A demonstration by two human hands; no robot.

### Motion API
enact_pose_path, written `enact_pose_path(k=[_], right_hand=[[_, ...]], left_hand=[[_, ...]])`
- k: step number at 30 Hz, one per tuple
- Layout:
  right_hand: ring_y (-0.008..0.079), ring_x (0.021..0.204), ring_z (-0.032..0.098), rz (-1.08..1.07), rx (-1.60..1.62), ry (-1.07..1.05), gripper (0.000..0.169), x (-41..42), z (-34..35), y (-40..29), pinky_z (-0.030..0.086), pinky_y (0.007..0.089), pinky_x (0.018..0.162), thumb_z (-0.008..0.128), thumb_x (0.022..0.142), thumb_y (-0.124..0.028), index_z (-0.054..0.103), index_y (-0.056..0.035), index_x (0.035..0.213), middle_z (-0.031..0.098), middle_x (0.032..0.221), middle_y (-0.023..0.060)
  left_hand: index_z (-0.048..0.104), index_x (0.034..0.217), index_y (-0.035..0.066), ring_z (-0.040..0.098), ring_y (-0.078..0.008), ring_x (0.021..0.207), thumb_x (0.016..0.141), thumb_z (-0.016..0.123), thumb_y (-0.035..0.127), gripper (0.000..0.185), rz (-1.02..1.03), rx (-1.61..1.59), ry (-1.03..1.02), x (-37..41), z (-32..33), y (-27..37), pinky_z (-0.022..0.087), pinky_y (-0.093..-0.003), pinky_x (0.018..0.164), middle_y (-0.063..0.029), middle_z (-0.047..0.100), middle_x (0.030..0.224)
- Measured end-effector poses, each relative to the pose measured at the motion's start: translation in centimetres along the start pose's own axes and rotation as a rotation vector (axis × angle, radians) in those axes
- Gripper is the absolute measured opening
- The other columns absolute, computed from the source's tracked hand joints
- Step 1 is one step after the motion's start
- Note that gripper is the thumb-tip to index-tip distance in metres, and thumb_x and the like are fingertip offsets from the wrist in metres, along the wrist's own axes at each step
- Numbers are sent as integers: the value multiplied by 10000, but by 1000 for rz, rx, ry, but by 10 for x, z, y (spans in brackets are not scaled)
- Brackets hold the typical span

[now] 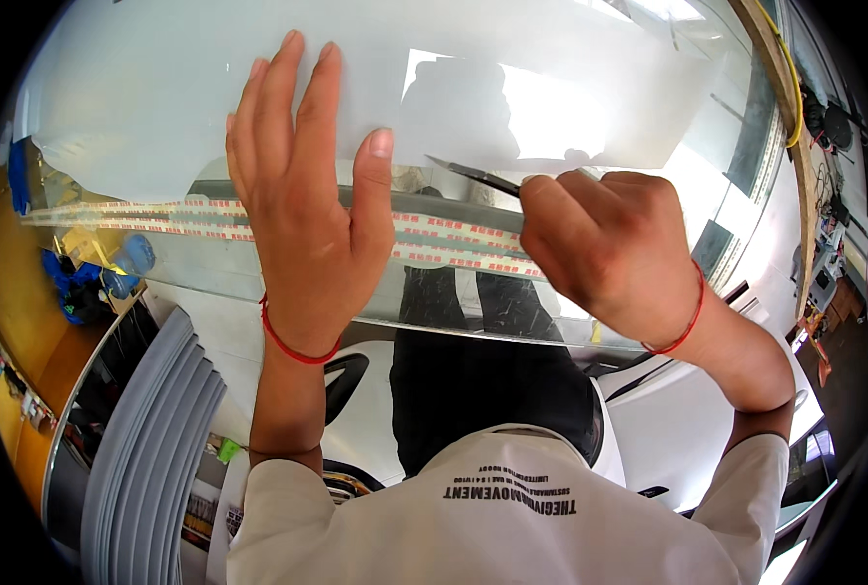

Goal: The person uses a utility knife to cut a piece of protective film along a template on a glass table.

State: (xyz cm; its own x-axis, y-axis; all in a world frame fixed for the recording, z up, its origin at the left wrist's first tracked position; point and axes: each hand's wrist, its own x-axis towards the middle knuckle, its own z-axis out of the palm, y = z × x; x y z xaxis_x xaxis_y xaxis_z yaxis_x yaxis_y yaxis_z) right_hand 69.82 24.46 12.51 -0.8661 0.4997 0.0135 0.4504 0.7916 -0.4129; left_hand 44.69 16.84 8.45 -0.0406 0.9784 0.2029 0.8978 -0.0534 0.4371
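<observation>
My left hand (306, 197) lies flat, fingers spread, on a pale translucent sheet (156, 110) that covers much of a glass panel (207, 256). In my right hand (605, 245) is a slim craft knife (474, 175), its pointed blade aimed left, near the lower edge of the sheet; whether the tip touches is unclear. Strips of double-sided tape (456, 234) with red print run across the glass just below the sheet, passing beneath my left hand. A dark band lies along the upper side of the tape.
Below left stands a stack of curved grey strips (145, 453). Blue bags (75, 289) and a clear blue container (132, 263) lie at the left. A wooden beam (799, 168) with a yellow cable (790, 66) borders the right side. White car bodywork (675, 409) is behind my arms.
</observation>
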Motion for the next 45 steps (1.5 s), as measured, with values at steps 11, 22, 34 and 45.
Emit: enact_pose_path(k=[11,22,34,45], right_hand=[[250,458,440,80,42,62,273,1,5,-7,351,385,445,764,764,8,513,-85,818,479,623,55],[189,483,436,-59,219,-177,183,36,-30,25,357,326,488,682,813,111,564,-26,841,444,595,61],[295,507,484,-56,253,-172,219,19,-30,49,382,381,494,706,796,24,519,-88,808,490,621,64],[276,485,461,-42,102,-59,217,-2,-16,39,366,401,467,740,776,-25,551,-91,861,477,637,74]], left_hand=[[511,1572,38,371,-456,1533,1062,612,253,563,59,55,6,-1,3,0,274,-574,1248,-188,423,1676],[516,1573,47,376,-446,1536,1049,619,248,570,146,101,144,-13,19,-21,268,-577,1250,-180,439,1669],[522,1572,56,383,-435,1539,1035,629,243,579,192,108,184,-11,26,-32,265,-579,1252,-174,454,1662],[526,1574,67,387,-421,1544,1023,638,242,588,309,167,204,-5,35,-59,260,-580,1258,-166,462,1660]])
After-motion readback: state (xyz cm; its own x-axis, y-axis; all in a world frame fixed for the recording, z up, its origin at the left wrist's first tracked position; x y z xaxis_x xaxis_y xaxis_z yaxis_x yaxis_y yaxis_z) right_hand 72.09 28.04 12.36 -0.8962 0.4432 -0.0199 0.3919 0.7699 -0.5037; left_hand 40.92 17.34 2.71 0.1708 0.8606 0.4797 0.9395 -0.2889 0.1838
